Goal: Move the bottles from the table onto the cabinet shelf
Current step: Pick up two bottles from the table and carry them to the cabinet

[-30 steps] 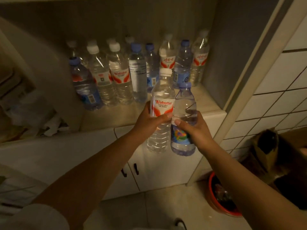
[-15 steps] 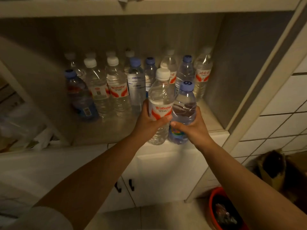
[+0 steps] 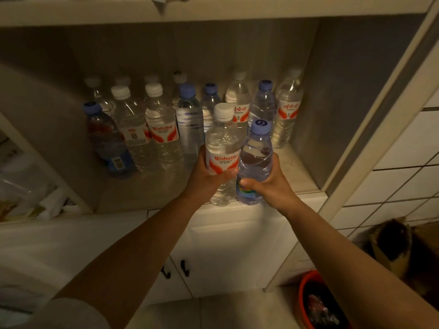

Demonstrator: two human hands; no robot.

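My left hand (image 3: 206, 176) grips a clear bottle with a white cap and red label (image 3: 222, 148). Right beside it, my right hand (image 3: 268, 185) grips a clear bottle with a blue cap (image 3: 256, 160). Both bottles are upright and touch each other, with their bases at the front edge of the cabinet shelf (image 3: 297, 172). Whether the bases rest on the shelf I cannot tell. Behind them, several water bottles (image 3: 164, 129) with white and blue caps stand in rows on the same shelf.
An upper shelf board (image 3: 213, 10) runs overhead. White cabinet doors with dark handles (image 3: 184, 268) are below. A tiled wall (image 3: 403, 167) is on the right, with a red bin (image 3: 316, 302) and a brown bag (image 3: 392, 245) on the floor.
Both hands have lifted the two bottles up and forward, from in front of the cabinet doors to the shelf's front edge.
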